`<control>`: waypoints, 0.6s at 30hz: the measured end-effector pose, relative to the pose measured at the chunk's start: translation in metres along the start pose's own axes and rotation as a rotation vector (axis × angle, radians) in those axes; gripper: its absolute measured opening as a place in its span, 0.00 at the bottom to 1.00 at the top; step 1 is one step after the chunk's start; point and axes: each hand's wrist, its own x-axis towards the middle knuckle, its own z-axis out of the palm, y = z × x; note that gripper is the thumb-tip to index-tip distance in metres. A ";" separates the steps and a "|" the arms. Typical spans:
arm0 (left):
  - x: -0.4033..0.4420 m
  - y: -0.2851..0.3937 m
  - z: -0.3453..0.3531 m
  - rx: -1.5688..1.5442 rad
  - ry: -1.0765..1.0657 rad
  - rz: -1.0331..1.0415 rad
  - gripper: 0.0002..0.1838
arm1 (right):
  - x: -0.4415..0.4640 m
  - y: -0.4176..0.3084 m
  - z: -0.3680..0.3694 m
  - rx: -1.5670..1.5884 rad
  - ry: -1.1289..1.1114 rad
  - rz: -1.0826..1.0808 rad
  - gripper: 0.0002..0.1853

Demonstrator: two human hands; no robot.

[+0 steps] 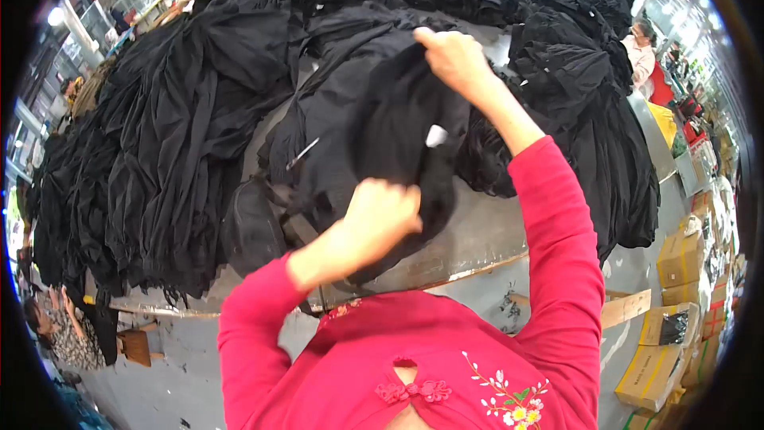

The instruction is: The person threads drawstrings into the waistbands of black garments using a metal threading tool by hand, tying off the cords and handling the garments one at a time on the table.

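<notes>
A black garment [394,115] hangs stretched between my two hands, somewhat blurred, with a white label [435,136] showing on it. My right hand [458,60] is closed on its far upper edge. Nearer my body, my left hand [368,221] is closed in a fist at its lower part, smeared by motion. Left of the garment, a thin silvery tool [303,153] lies on black cloth; its kind is too small to make out. More black cloth [330,103] is spread under and behind the held piece.
Large heaps of black garments fill the left [175,135] and right [573,103] of the metal table [477,231]. Cardboard boxes [654,366] are stacked on the floor at right. Other people sit at the lower left [68,334] and far right [641,52].
</notes>
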 end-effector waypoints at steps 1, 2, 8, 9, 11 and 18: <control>-0.021 0.013 -0.021 -0.037 0.151 0.084 0.14 | -0.002 0.033 -0.007 0.021 -0.007 0.034 0.09; -0.038 0.019 -0.049 -0.091 0.160 0.132 0.14 | -0.003 0.066 -0.013 0.041 -0.013 0.067 0.11; -0.077 -0.011 -0.151 -0.334 0.115 0.369 0.12 | -0.056 0.121 -0.140 0.307 0.094 0.152 0.19; -0.082 -0.025 -0.166 -0.404 0.016 0.397 0.10 | -0.073 0.113 -0.152 0.272 0.003 -0.005 0.18; -0.102 -0.066 -0.130 -0.639 -0.166 0.356 0.17 | -0.084 0.034 -0.183 0.423 -0.658 -0.131 0.11; -0.012 -0.218 -0.132 0.402 -0.264 0.361 0.21 | 0.025 -0.015 -0.123 -0.108 -0.699 -0.357 0.08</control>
